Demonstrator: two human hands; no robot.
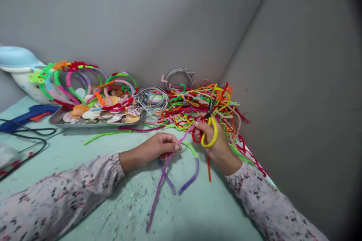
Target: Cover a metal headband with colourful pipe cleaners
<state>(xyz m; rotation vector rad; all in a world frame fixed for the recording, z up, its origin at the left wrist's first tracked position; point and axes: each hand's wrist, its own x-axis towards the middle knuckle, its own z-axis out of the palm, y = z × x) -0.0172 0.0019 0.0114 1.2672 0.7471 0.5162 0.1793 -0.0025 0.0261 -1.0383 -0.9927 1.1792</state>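
Observation:
Between thumb and fingers, my left hand pinches a long purple pipe cleaner, whose lower end trails over the table. The pipe cleaner's upper end runs to the fingertips of my right hand. Scissors with one red and one yellow handle loop sit in that same hand, dark blades pointing up and away. Below my left fingers hangs a headband wrapped in green and purple fuzzy wire; its top is partly hidden by the hand. An orange pipe cleaner lies beside my right wrist.
A tangled heap of coloured pipe cleaners lies against the wall. Wire coils are left of it. A metal tray holds shells and wrapped headbands. At far left are a blue glue gun, its cord and a white container.

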